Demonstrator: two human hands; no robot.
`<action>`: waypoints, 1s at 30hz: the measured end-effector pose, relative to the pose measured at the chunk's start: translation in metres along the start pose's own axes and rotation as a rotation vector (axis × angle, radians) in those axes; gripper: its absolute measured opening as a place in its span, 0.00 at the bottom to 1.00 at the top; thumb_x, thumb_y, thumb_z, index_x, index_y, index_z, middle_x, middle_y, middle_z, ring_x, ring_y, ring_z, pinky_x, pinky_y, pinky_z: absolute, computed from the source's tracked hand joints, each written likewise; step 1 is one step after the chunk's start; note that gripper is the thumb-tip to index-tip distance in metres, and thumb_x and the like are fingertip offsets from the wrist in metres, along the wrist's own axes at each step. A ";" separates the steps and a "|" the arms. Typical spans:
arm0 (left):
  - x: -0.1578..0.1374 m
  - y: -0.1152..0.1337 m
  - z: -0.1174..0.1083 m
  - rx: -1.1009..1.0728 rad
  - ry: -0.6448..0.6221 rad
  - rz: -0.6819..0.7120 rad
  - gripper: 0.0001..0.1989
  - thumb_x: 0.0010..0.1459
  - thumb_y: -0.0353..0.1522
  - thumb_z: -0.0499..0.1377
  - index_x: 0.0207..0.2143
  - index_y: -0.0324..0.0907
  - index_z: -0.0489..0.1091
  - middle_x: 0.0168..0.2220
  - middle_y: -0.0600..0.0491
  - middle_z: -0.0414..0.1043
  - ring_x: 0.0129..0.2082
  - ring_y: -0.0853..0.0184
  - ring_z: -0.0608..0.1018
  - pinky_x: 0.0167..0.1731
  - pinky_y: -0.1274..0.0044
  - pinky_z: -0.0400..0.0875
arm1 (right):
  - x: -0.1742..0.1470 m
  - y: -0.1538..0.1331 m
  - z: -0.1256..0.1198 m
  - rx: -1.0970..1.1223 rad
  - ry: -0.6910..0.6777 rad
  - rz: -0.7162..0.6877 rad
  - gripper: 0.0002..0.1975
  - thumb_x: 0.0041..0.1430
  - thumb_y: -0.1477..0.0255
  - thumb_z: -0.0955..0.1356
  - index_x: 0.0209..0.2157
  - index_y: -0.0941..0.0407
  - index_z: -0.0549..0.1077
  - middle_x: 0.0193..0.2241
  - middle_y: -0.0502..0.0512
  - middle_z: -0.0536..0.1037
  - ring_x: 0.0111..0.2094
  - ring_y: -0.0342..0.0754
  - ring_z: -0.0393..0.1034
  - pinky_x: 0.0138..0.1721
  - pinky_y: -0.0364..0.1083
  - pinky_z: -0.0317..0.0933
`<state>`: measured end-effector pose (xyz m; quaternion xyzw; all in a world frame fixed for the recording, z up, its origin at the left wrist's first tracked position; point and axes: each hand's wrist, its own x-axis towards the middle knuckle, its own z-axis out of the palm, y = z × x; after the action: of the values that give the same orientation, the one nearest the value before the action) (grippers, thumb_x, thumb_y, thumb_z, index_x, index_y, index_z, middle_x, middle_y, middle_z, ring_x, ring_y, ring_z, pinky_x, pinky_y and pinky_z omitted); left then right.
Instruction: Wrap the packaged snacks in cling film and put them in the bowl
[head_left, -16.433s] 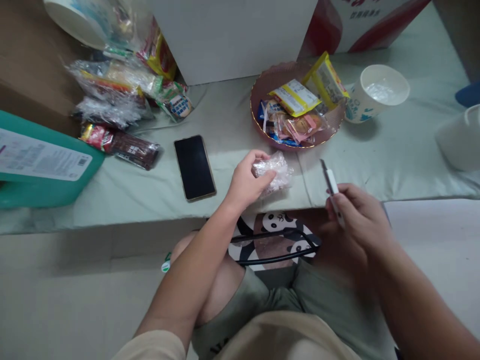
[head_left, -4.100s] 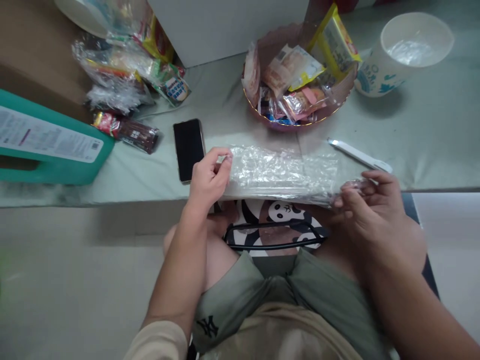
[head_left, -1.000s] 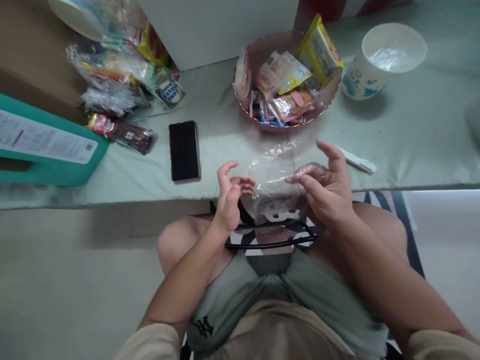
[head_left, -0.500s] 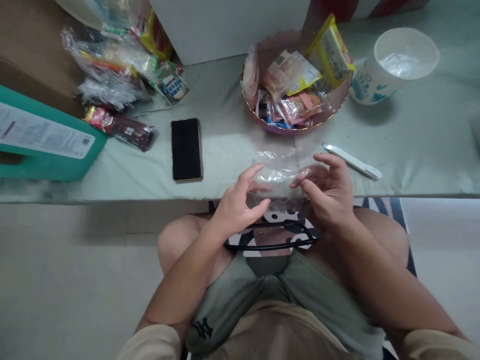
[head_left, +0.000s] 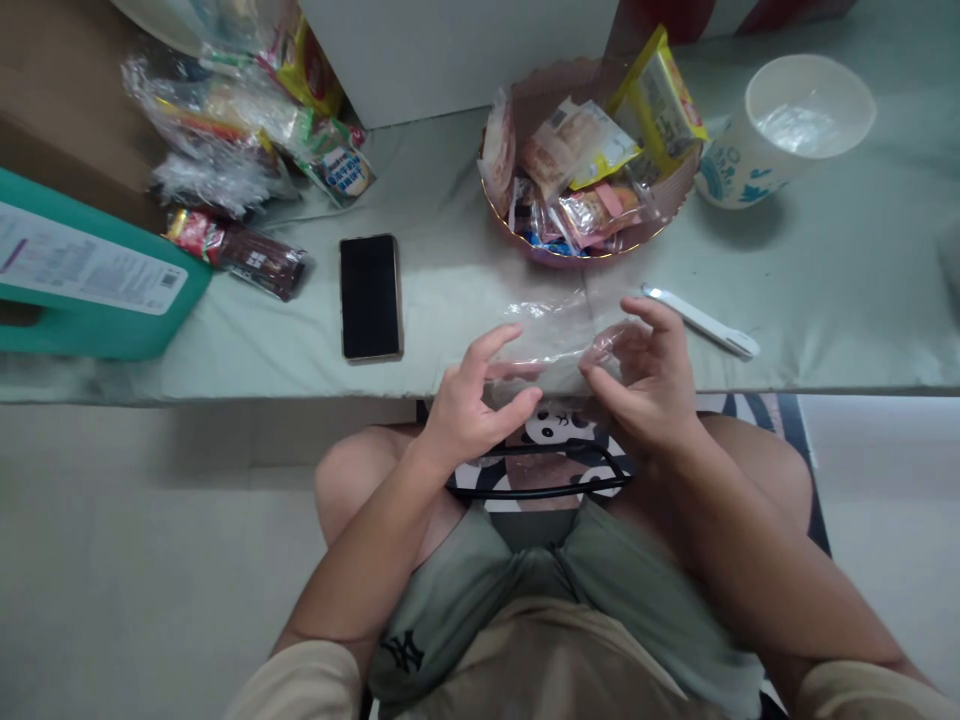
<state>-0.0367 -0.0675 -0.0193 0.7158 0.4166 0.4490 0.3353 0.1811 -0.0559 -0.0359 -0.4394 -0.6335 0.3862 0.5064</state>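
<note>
A clear plastic bag (head_left: 551,335), thin and crinkled, spans the gap between my hands at the table's front edge. My left hand (head_left: 474,400) is at its left side, thumb and index finger spread apart, other fingers reaching behind or into the film; which of these I cannot tell. At the right side my right hand (head_left: 646,375) has its thumb against the bag's edge, and its index finger is raised. Just beyond the right hand lies a white pen-like cutter (head_left: 705,322) with a small metallic tip.
A pink gold-rimmed bowl (head_left: 592,258) of packaged snacks stands behind the bag. To its right is a paper tub (head_left: 739,165) with clear plastic inside. A phone (head_left: 370,298), wrapped brown snack (head_left: 259,262), green box (head_left: 180,300) and a heap of packets (head_left: 225,140) occupy the left.
My right hand has shifted slightly left, and the bag's film between the hands looks straighter. The left hand keeps nearly the same spread pose. The whole view has moved a little.
</note>
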 end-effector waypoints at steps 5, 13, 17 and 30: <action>0.005 0.011 -0.008 0.230 0.037 0.263 0.23 0.61 0.25 0.62 0.58 0.48 0.69 0.42 0.54 0.83 0.41 0.66 0.82 0.42 0.73 0.77 | -0.002 -0.009 0.000 0.072 0.030 0.080 0.33 0.57 0.66 0.75 0.61 0.40 0.60 0.33 0.49 0.72 0.35 0.51 0.72 0.40 0.54 0.73; 0.001 0.023 -0.018 0.390 0.219 0.310 0.21 0.54 0.26 0.69 0.47 0.59 0.76 0.30 0.60 0.80 0.52 0.56 0.79 0.67 0.54 0.50 | 0.001 -0.014 -0.012 -0.163 0.237 0.005 0.27 0.48 0.63 0.79 0.48 0.45 0.70 0.53 0.58 0.72 0.47 0.56 0.73 0.42 0.56 0.73; 0.007 0.032 -0.018 0.187 0.093 0.397 0.21 0.54 0.25 0.68 0.47 0.57 0.73 0.33 0.62 0.81 0.55 0.59 0.81 0.68 0.54 0.57 | -0.001 -0.033 -0.017 -0.070 0.198 0.037 0.27 0.48 0.61 0.79 0.47 0.43 0.69 0.61 0.57 0.68 0.50 0.59 0.75 0.40 0.58 0.72; 0.025 0.005 -0.004 -0.357 0.229 -0.335 0.15 0.57 0.32 0.66 0.47 0.45 0.71 0.47 0.51 0.78 0.44 0.65 0.83 0.36 0.77 0.82 | 0.014 -0.006 -0.005 0.204 0.154 0.254 0.29 0.55 0.64 0.75 0.56 0.40 0.64 0.36 0.49 0.71 0.35 0.47 0.72 0.39 0.49 0.72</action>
<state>-0.0324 -0.0464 -0.0043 0.5111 0.4786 0.5316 0.4765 0.1834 -0.0442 -0.0246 -0.4902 -0.4899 0.4747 0.5425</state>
